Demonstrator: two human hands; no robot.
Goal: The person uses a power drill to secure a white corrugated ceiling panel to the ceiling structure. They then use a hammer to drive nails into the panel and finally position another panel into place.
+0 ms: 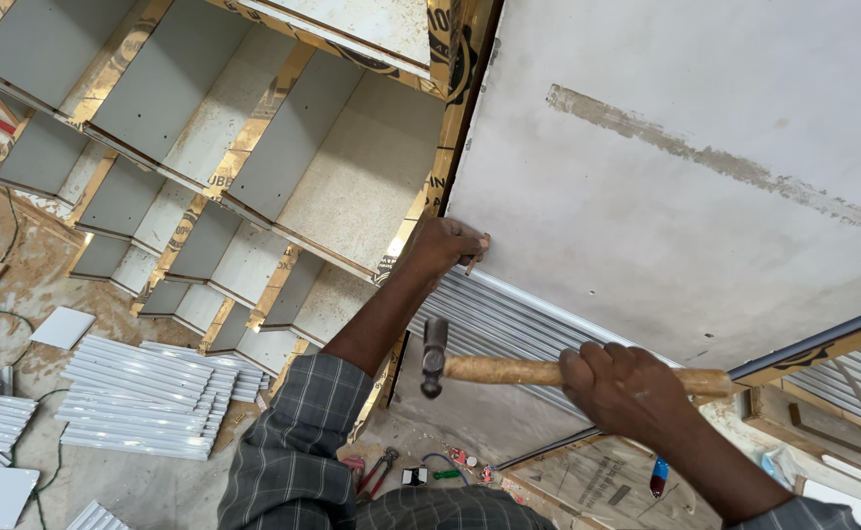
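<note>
My left hand pinches a small nail against the upper edge of a white ribbed panel, right below a grey plastered wall. My right hand grips the wooden handle of a hammer. The hammer's dark metal head hangs a short way below my left hand, apart from the nail. Both forearms come out of checked sleeves.
A shelving unit of grey boards with brown taped edges fills the left. White ribbed strips lie stacked on the dusty floor. Red-handled pliers, small tools and a cable lie below. A dark metal rail runs at right.
</note>
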